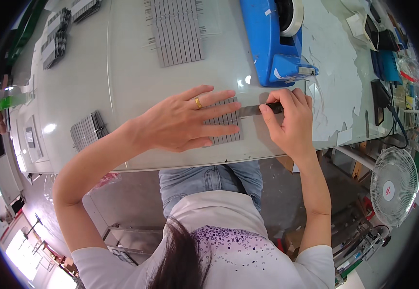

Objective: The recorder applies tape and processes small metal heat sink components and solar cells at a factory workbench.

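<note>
Head view, left to right: a loose stack of grey strips (88,130), then the left hand (185,120) pressed flat and unclenched on a grey strip panel (225,126) near the surface (122,77) edge; the right hand (291,118) grips a knife (260,110) at the panel's side. Steady downward pressure and fingers clear of the blade seem wise.

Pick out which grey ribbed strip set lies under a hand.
The small set at the table's near edge, pressed flat by the left hand; the other grey sets lie untouched farther away.
</note>
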The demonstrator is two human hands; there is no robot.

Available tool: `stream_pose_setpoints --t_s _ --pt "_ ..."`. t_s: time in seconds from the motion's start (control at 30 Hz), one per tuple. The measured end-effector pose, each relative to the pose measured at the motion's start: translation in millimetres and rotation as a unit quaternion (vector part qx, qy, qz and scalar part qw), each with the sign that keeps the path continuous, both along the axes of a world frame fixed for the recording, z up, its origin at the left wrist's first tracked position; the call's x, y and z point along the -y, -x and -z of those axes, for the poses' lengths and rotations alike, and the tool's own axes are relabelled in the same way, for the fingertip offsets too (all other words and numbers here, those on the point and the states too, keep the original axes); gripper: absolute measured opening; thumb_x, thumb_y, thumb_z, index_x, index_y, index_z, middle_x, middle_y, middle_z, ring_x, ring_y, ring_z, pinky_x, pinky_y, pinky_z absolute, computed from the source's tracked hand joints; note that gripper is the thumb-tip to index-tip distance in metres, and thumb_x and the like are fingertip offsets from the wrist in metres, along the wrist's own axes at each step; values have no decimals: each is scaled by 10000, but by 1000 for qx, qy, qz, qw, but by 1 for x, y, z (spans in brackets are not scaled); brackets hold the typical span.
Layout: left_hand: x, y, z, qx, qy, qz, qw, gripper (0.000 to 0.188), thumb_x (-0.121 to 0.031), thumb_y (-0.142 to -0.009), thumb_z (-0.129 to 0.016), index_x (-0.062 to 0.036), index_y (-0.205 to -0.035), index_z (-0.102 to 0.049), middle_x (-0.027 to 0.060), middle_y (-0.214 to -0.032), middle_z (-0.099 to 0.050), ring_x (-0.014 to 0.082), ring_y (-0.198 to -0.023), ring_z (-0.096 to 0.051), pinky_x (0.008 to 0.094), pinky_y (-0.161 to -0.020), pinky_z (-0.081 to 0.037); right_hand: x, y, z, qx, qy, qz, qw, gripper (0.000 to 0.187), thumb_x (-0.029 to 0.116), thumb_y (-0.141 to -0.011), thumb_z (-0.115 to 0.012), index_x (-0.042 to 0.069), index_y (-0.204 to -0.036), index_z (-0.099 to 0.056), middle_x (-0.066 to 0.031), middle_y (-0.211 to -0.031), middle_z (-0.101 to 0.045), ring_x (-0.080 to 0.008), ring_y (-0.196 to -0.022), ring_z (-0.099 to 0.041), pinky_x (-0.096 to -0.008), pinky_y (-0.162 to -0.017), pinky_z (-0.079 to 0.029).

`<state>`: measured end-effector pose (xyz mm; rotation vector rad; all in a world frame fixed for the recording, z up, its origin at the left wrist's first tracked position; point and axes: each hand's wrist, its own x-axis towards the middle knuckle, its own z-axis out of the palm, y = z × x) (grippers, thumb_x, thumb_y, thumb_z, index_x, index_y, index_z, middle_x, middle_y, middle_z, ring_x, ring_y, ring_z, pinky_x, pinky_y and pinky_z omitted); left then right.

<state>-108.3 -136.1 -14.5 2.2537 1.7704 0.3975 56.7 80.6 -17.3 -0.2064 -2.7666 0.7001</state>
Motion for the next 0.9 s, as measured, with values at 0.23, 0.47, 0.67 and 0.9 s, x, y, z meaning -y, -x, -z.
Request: stream_pose_setpoints --t_s 0.23,0.47,0.67,0.9 --pt "4 -4 3 -31 55 -18 998 566 -511 -936 -487 -351 -1472 -401 7 -1597 -263 267 -1479 -196 508 -1198 -187 2 4 2 -3 -42 0 999 164 156 -806 -712 94 -852 -568 5 -786 -602 -210 -746 -527 -361 -749 -343" --pt "4 -5 5 -28 56 -23 998 605 -576 -929 -460 -361 -1488 -374 8 -1605 -245 274 -1485 -182 517 -1196 -164 2 5 0 0 -42 -2 999 166 150 -801 -714 93 -846 -564 4 -784 -598 -208 -738 -530 -359 -759 -339" --pt "6 -6 5 -19 58 -24 998 641 -589 -908 -498 -356 -1491 -368 10 -1604 -245 277 -1483 -187 523 -1192 -176 5 5 0 -12 -39 -16 999 166 153 -805 -708 90 -838 -558 2 -772 -590 -206 -724 -531 -359 -755 -338" --pt "4 -7 6 -28 53 -22 998 650 -605 -906 -497 -350 -1490 -369 16 -1604 -246 282 -1481 -194 531 -1187 -189 1 4 3 -18 -44 -6 999 165 154 -808 -703 85 -830 -555 1 -764 -586 -206 -712 -527 -361 -748 -340"
